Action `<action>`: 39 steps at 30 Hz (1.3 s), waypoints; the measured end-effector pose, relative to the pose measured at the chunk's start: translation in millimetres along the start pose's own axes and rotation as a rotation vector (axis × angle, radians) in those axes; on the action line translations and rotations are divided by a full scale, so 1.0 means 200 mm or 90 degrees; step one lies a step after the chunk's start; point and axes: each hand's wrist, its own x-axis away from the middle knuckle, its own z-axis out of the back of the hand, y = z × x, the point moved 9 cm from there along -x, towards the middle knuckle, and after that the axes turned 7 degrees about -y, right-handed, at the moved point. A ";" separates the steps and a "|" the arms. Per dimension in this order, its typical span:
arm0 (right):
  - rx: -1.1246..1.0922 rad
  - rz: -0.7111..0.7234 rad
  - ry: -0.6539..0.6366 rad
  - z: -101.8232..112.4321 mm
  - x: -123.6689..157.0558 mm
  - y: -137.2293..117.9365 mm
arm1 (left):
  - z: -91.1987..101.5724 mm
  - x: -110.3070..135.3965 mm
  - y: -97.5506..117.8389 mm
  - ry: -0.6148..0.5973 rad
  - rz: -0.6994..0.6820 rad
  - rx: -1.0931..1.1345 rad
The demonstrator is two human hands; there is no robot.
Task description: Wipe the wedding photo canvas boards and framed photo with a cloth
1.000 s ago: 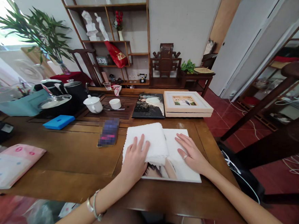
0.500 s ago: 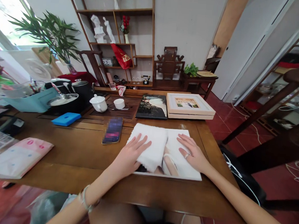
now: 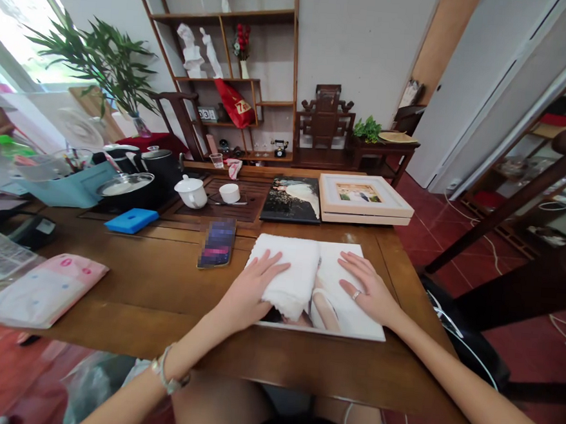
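A white photo panel [image 3: 351,275] lies on the wooden table in front of me, with part of a printed picture showing near its lower edge. Over its left part is a folded white cloth [image 3: 294,274], which hides much of the print. My left hand [image 3: 253,290] rests on the cloth's left side, fingers spread. On the bare right part of the panel lies my right hand [image 3: 367,289], flat and open, with a ring on one finger. Neither hand is closed around anything. Left of the panel is a phone [image 3: 217,243] with a blurred screen.
Behind the panel lie a dark photo album [image 3: 291,199] and a framed photo on a box [image 3: 366,198]. A white teapot [image 3: 191,191], a cup [image 3: 229,193] and a blue block [image 3: 132,221] stand further left. A pink-and-white package [image 3: 47,289] lies at the left edge.
The view has turned slightly, so the scene sits a little further right. Both hands and the cloth stay in nearly the same places on the panel.
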 end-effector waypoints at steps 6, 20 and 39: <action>-0.007 -0.003 0.006 0.00 0.00 0.00 | 0.06 -0.25 -0.11 0.003 -0.006 -0.033; 0.017 -0.001 0.024 0.00 0.00 -0.02 | -0.08 0.35 0.18 0.032 0.040 -0.104; 0.006 -0.027 0.035 0.01 -0.01 -0.01 | -0.07 -0.24 0.14 -0.023 0.002 -0.128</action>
